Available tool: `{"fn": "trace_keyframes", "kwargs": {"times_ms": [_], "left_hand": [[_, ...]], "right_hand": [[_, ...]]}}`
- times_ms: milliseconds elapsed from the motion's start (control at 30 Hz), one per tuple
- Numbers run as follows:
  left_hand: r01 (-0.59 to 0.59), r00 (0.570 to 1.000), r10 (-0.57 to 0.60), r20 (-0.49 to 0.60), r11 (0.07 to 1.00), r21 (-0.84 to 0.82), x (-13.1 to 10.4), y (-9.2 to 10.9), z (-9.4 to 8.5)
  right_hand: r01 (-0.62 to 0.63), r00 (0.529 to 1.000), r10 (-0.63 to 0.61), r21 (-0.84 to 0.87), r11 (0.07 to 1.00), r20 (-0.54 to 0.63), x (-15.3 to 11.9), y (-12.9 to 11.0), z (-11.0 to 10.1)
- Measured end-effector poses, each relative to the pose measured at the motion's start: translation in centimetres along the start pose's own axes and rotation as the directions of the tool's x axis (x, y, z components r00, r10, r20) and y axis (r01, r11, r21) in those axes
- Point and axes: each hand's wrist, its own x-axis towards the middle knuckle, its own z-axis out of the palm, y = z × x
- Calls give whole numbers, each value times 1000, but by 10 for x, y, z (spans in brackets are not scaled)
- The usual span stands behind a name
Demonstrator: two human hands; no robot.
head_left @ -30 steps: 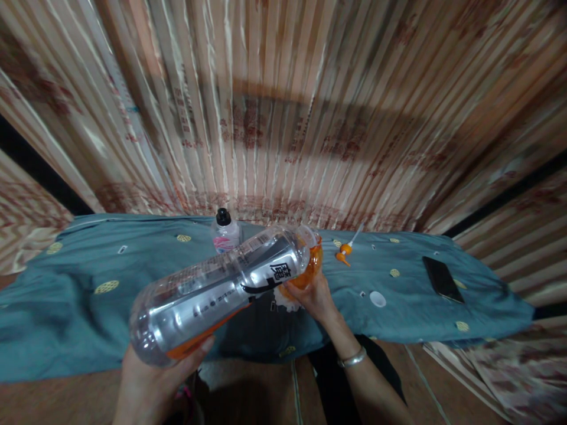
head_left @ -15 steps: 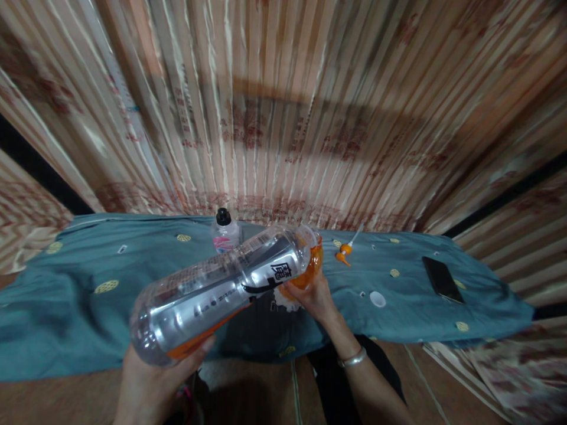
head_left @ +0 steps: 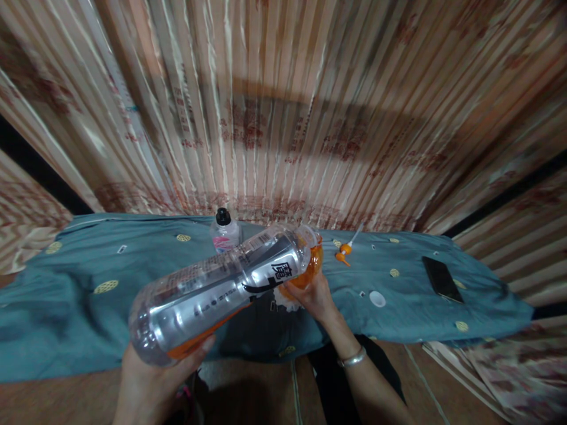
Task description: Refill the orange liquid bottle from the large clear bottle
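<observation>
My left hand (head_left: 155,378) is closed around the bottom end of a large clear plastic bottle (head_left: 221,289) with a silver and orange label. The bottle lies tilted, its neck end toward the right. There it meets an orange see-through bottle (head_left: 312,265), which my right hand (head_left: 312,295) grips from below. Their mouths seem to touch, though the join is partly hidden. Beneath the orange bottle some white ruffled material (head_left: 287,302) shows. An orange pump head (head_left: 343,252) with a pale tube lies on the cloth to the right.
A clear bottle with a black cap (head_left: 225,231) stands behind the large bottle. To the right lie a white disc (head_left: 377,299) and a black phone (head_left: 442,278) on the teal cloth (head_left: 71,313). A striped curtain (head_left: 283,106) hangs along the back.
Almost nothing differs; both hands and both bottles hold nearly the same pose.
</observation>
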Motion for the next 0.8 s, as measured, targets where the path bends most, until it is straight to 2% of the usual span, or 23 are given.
{"fn": "trace_keyframes", "kwargs": {"times_ms": [100,300,500,633,800], "left_hand": [[76,997,-77,-24,996,-47,-2,7,2],[-13,1000,12,-23,998,-61,1,-2,0],[79,997,-80,-3,994,-74,-2,7,2],[111,993,-113,-15,989,-100,-4,17,5],[112,994,-113,-9,989,-95,-5,18,6]], "right_hand": [[2,1000,-2,-11,1000,-11,0,0,1],[-16,1000,16,-25,1000,-16,0,1,1],[-14,1000,14,-35,999,-14,0,2,0],[7,1000,-7,-18,1000,0,1,0,0],[-1,1000,1,-24,1000,-1,0,-1,0]]}}
